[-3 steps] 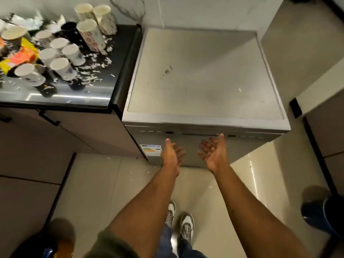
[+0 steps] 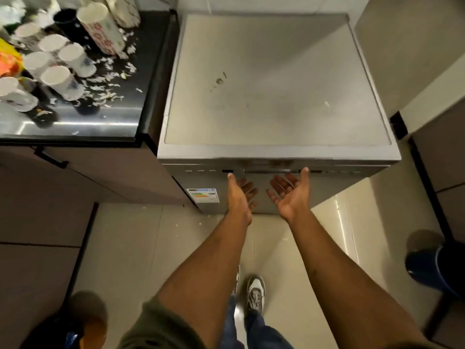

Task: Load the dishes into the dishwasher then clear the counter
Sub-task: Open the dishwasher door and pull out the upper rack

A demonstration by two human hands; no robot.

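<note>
A steel dishwasher (image 2: 274, 86) stands in front of me with its door closed. Both my hands reach toward the door's top edge, palms up, just under the handle recess (image 2: 270, 170). My left hand (image 2: 240, 195) and my right hand (image 2: 289, 193) hold nothing, fingers loosely spread. To the left, the dark counter (image 2: 113, 122) carries several white mugs (image 2: 56, 76), a black mug (image 2: 66, 20), tall paper cups (image 2: 100, 26) and scattered white scraps (image 2: 108, 79).
A colourful wrapper (image 2: 7, 61) lies at the counter's left edge. A cabinet with a black handle (image 2: 50, 158) sits below the counter. A blue bin (image 2: 432, 268) stands on the floor at the right. My shoes (image 2: 255, 292) are on pale floor tiles.
Both hands have edged a little upward toward the dishwasher's handle recess; the view has shifted slightly closer.
</note>
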